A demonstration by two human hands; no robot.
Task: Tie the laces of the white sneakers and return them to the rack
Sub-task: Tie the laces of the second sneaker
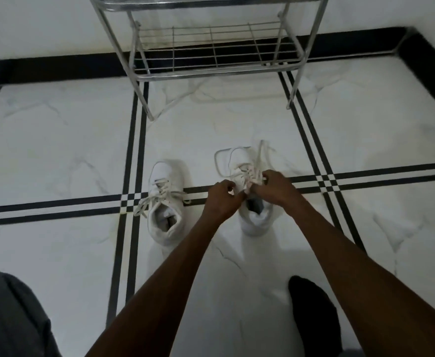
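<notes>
Two white sneakers stand on the floor, toes pointing away from me toward the rack. The left sneaker (165, 199) has a bow in its laces, with ends trailing to its left. The right sneaker (249, 191) lies under both my hands. My left hand (222, 195) and my right hand (273, 186) each pinch a strand of its laces (247, 176) over the tongue. One lace loops out past the toe on the left, another rises on the right. The metal shoe rack (211, 57) stands beyond the sneakers against the wall, its lower shelf bare.
White marble floor tiles (56, 150) with black stripe borders spread all around. A black skirting (56, 68) runs along the wall. My grey-trousered knee (10, 318) is at bottom left and a dark-socked foot (314, 313) at bottom right.
</notes>
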